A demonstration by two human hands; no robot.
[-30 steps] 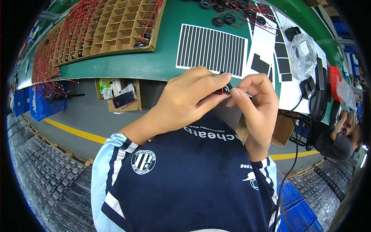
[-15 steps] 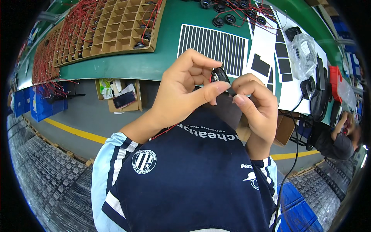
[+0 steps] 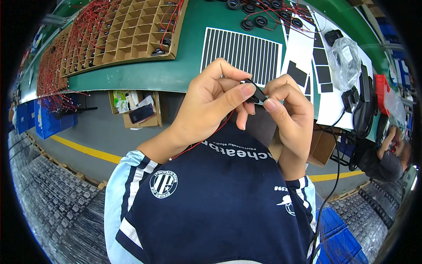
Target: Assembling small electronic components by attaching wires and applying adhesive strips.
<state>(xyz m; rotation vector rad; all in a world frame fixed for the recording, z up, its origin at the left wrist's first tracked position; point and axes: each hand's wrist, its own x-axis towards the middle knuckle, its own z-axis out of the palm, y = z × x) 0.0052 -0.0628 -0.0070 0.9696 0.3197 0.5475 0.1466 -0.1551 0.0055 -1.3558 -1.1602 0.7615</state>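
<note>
My left hand (image 3: 200,103) is closed round a small round black speaker (image 3: 252,98), gripped between thumb and fingers in front of my chest. A thin red wire (image 3: 206,140) trails from it down past my left wrist. Pinched in the thumb and forefinger of my right hand (image 3: 292,114) is the end of a short black strip (image 3: 260,91), which runs along the speaker's edge. My left thumb hides part of the speaker, so how far the strip sticks to it cannot be seen. Beyond my hands lies a white sheet of black strips (image 3: 241,53) on the green table (image 3: 132,78).
A divided cardboard tray (image 3: 125,37) with red-wired speakers stands at the left. Loose speakers (image 3: 260,21) lie at the back. To the right are white sheets with black patches (image 3: 323,72), a clear plastic bag (image 3: 345,61) and a red bin (image 3: 381,90). Another person (image 3: 387,160) sits far right.
The speaker has turned in my left hand, and my left thumb now covers more of it. My right hand has shifted slightly, still pinching the strip. More of the red wire shows below my left hand.
</note>
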